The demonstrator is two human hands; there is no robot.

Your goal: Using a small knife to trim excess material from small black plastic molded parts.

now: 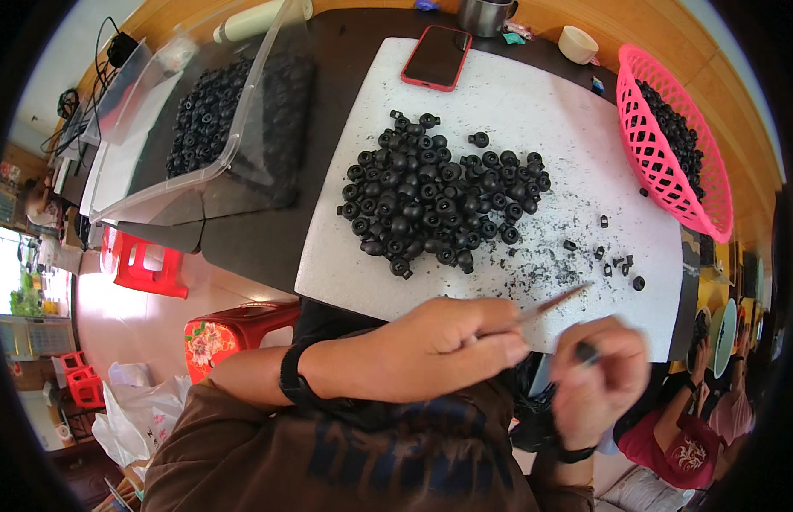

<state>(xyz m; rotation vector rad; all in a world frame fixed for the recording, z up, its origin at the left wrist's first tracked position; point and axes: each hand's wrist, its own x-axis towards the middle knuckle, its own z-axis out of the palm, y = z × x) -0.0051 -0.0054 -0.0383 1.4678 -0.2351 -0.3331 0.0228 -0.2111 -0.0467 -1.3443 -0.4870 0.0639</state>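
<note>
My left hand (452, 352) is closed round a small knife (550, 302), its thin blade slanting up to the right over the white foam board (328, 264). Close beside it, my right hand (603, 375), somewhat blurred, pinches a small black round part (586, 352) just off the board's near edge. Beyond both hands lies a heap of black ball-shaped parts (413, 200) with holes in their ends. Right of the heap, several small loose black pieces (618, 264) and dark shavings (541, 273) are scattered.
A clear plastic bin (234, 162) of black parts stands at the left. At the right, a pink woven basket (635, 154) holds more. A red phone (436, 58) lies at the board's far edge. A metal mug (484, 15) and a cream cup (577, 44) are behind. People sit at the right.
</note>
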